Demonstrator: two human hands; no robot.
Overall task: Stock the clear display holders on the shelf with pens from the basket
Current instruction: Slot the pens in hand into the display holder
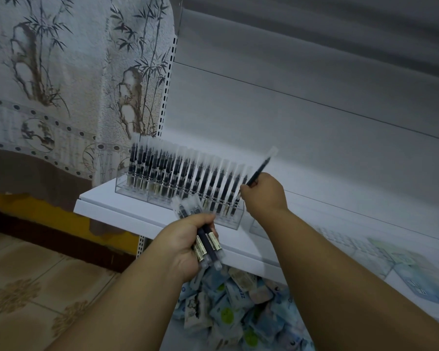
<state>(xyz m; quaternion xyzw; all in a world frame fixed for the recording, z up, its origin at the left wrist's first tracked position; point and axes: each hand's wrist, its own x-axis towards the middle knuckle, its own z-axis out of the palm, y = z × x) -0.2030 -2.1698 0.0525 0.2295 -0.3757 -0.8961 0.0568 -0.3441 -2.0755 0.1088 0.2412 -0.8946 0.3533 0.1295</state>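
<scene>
A clear display holder stands on the white shelf, filled with several upright black pens with frosted caps. My left hand grips a bundle of pens in front of the shelf's edge, caps pointing up towards the holder. My right hand pinches a single black pen at the holder's right end, tilted with its cap up and to the right. A second clear holder to the right is mostly hidden by my right forearm. The basket is not in view.
Flat pale packets lie on the shelf to the right. Below the shelf sits a heap of small blue and white packs. A perforated shelf upright rises at the left; a patterned wall and tiled floor lie beyond.
</scene>
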